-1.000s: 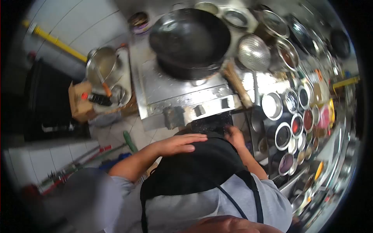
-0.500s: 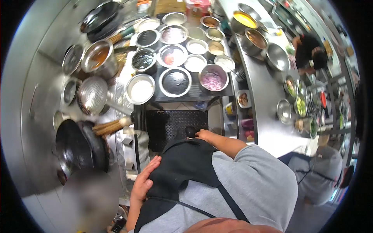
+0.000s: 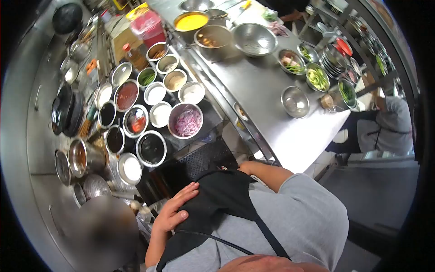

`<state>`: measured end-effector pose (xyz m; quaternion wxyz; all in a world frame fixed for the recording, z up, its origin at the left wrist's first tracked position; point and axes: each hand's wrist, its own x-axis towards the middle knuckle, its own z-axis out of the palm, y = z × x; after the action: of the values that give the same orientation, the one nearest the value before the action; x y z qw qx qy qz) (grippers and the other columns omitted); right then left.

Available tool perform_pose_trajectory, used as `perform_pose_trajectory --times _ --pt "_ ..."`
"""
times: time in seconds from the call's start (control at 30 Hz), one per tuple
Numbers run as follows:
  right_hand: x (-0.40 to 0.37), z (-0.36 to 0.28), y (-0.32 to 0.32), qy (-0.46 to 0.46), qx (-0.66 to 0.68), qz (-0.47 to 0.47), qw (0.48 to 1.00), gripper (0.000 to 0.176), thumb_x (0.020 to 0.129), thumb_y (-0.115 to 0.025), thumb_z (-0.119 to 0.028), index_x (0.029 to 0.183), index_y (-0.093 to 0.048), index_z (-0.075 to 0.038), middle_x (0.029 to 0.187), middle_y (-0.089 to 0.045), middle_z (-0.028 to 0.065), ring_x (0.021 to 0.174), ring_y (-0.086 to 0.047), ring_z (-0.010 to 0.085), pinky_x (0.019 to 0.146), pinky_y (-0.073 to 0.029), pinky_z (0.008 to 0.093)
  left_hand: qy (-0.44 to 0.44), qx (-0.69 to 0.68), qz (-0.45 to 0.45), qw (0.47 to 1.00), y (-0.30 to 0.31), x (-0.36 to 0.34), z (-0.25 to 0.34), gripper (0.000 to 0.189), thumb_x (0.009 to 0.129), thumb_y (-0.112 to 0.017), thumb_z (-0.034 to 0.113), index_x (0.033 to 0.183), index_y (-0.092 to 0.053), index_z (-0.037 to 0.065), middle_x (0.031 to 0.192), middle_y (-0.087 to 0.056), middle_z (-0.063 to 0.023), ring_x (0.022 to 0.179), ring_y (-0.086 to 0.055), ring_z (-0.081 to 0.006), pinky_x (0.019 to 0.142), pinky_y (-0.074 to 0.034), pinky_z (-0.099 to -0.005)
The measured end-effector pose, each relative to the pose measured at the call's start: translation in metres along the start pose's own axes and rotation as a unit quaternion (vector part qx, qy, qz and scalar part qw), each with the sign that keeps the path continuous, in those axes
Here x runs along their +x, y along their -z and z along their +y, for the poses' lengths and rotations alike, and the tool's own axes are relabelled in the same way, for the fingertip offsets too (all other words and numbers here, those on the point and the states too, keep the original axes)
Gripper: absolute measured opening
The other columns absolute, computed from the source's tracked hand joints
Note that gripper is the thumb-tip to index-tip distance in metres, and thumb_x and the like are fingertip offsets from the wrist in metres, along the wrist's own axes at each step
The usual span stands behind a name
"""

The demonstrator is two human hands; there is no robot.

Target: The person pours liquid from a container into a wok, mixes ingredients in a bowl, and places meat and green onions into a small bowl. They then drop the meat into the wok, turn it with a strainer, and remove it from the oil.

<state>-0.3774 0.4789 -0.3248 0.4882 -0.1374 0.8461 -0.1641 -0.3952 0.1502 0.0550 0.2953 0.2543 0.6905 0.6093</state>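
Observation:
My left hand (image 3: 176, 209) lies flat against the front of my black apron (image 3: 226, 192), its fingers stretched out and holding nothing. Of my right hand (image 3: 244, 167), only the part by the wrist shows at the apron's far edge. The fingers there are hidden, so whether it holds anything cannot be seen. Ahead of both hands stand a pot of sliced red onion (image 3: 186, 123), a bowl of dark liquid (image 3: 151, 148) and a bowl of white contents (image 3: 130, 169), none of them touched.
A steel counter (image 3: 258, 95) on the right carries a perforated bowl (image 3: 255, 40), a pot of yellow liquid (image 3: 191, 21) and a bowl of cut green vegetables (image 3: 317, 78). On the left are woks (image 3: 68, 111). A person in grey (image 3: 393, 122) stands at far right; another is at the back.
My view has swung to the right, so the sauce bowls sit further left and more of the steel counter shows. My left hand stays on the apron.

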Motion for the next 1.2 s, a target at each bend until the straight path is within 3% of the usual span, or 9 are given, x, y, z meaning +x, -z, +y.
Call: perform_pose_trajectory --times 0.17,0.3,0.43,0.57,0.7,0.83,0.9,1.07,1.2 --pt "-0.067 -0.009 -0.014 -0.076 0.194 0.131 0.969 0.045 0.084 -0.04 -0.039 0.101 -0.064 -0.005 0.106 -0.061 0.0197 0.1 -0.057 0.0357 0.088 -0.043 0.042 0.057 -0.042 -0.047 0.996 -0.002 0.028 -0.006 0.062 0.084 -0.048 0.041 0.129 -0.043 -0.002 0.139 -0.037 -0.0192 0.131 -0.031 -0.0316 0.107 -0.019 -0.0391" --pt "-0.075 -0.001 -0.057 -0.113 0.242 0.079 0.96 0.044 0.082 -0.041 -0.039 0.098 -0.066 -0.006 0.104 -0.061 0.0205 0.098 -0.058 0.0356 0.087 -0.044 0.0428 0.041 -0.038 -0.105 0.993 -0.002 0.034 -0.009 0.061 0.084 -0.049 0.039 0.128 -0.044 -0.002 0.138 -0.038 -0.0191 0.13 -0.033 -0.0304 0.107 -0.02 -0.0382" --pt "-0.143 -0.035 -0.003 -0.121 0.178 0.098 0.972 0.041 0.082 -0.047 -0.04 0.095 -0.067 -0.007 0.093 -0.064 0.0173 0.089 -0.06 0.0344 0.081 -0.045 0.0428 0.027 -0.025 -0.124 0.992 -0.001 0.029 -0.022 0.052 0.085 -0.051 0.036 0.12 -0.052 -0.002 0.131 -0.046 -0.0187 0.124 -0.04 -0.0302 0.103 -0.027 -0.0383" --pt "-0.135 -0.05 0.044 -0.071 0.054 0.124 0.988 0.036 0.079 -0.052 -0.038 0.087 -0.068 -0.006 0.088 -0.065 0.0162 0.083 -0.061 0.0356 0.075 -0.047 0.0437 0.045 0.022 -0.004 0.999 -0.005 0.009 -0.027 0.031 0.086 -0.054 0.023 0.1 -0.061 -0.004 0.115 -0.057 -0.0178 0.114 -0.05 -0.0299 0.096 -0.036 -0.0381" --pt "-0.099 -0.075 0.113 0.092 -0.02 0.087 0.992 0.036 0.08 -0.054 -0.034 0.092 -0.066 -0.003 0.095 -0.063 0.0188 0.092 -0.06 0.0354 0.081 -0.047 0.0454 0.078 0.014 0.162 0.984 -0.024 -0.01 -0.044 0.017 0.083 -0.06 0.014 0.09 -0.062 -0.002 0.104 -0.062 -0.0158 0.104 -0.057 -0.0272 0.089 -0.043 -0.0364" --pt "-0.091 -0.133 0.19 0.192 -0.066 0.086 0.975 0.037 0.074 -0.053 -0.028 0.093 -0.063 0.002 0.096 -0.062 0.0216 0.092 -0.059 0.0374 0.081 -0.046 0.0466 0.134 -0.138 0.293 0.936 -0.067 -0.013 -0.032 0.025 0.086 -0.053 0.017 0.1 -0.06 -0.003 0.112 -0.058 -0.0145 0.11 -0.052 -0.0225 0.096 -0.036 -0.033" --pt "-0.092 -0.163 0.219 0.266 -0.071 0.06 0.959 0.044 0.078 -0.054 -0.031 0.112 -0.057 -0.004 0.105 -0.059 0.0215 0.099 -0.056 0.0376 0.084 -0.045 0.0459 0.146 -0.142 0.288 0.936 -0.076 -0.011 -0.025 0.032 0.086 -0.05 0.018 0.108 -0.057 -0.004 0.118 -0.056 -0.0138 0.113 -0.049 -0.0212 0.098 -0.032 -0.0314" --pt "-0.162 -0.232 0.24 0.565 0.208 -0.071 0.795 0.044 0.081 -0.062 -0.018 0.121 -0.051 -0.004 0.11 -0.057 0.015 0.1 -0.058 0.0253 0.083 -0.048 0.0357 0.216 -0.139 0.345 0.903 -0.095 -0.016 -0.03 0.037 0.089 -0.047 0.022 0.114 -0.055 -0.003 0.116 -0.056 -0.0113 0.108 -0.051 -0.0181 0.095 -0.035 -0.0275" --pt "-0.189 -0.25 0.223 0.669 0.165 -0.216 0.691 0.039 0.087 -0.057 -0.021 0.12 -0.051 -0.003 0.118 -0.053 0.0148 0.11 -0.051 0.0283 0.094 -0.04 0.0376 0.225 -0.188 0.38 0.877 -0.097 -0.048 -0.071 0.036 0.091 -0.046 0.023 0.115 -0.055 -0.003 0.111 -0.058 -0.0094 0.103 -0.053 -0.016 0.09 -0.039 -0.0269"
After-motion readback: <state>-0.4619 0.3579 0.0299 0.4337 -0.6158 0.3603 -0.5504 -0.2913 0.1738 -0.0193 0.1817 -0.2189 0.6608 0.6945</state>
